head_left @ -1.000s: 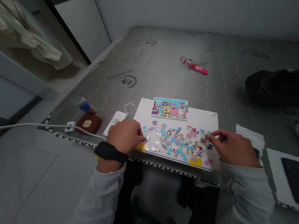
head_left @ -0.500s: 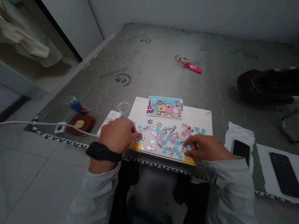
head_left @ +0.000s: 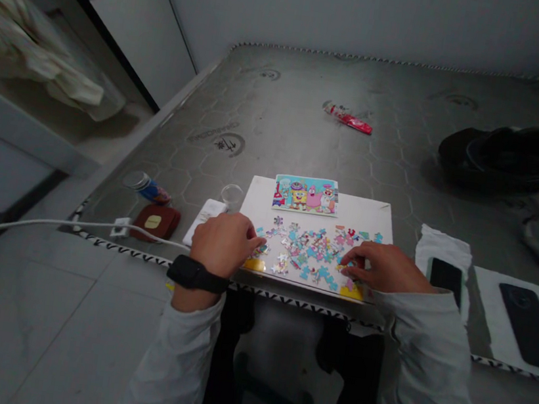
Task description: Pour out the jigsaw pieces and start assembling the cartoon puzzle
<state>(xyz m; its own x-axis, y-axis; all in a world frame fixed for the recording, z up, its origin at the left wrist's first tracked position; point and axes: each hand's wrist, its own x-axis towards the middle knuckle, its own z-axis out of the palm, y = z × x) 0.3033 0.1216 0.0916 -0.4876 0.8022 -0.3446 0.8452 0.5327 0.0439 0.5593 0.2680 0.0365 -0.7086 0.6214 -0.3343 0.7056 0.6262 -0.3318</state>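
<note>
Loose jigsaw puzzle pieces, mostly light blue, pink and white, lie scattered on a white board. Behind them, flat on the board, is a picture card with colourful cartoon figures. My left hand rests over the board's left edge, fingers closed and tips down among the pieces; what they pinch, if anything, is hidden. At the right side of the pile, my right hand has curled fingers with thumb and fingertips close together on a small puzzle piece, only partly visible.
Left of the board are a white box, a clear round lid, a brown case, a blue can and a white cable. To the right lie a phone and a phone box. A red packet lies farther back.
The whole view has shifted slightly, so everything sits a little farther right. My right thumb and fingers have drawn closer together over the pieces. My left hand stays at the board's left side.
</note>
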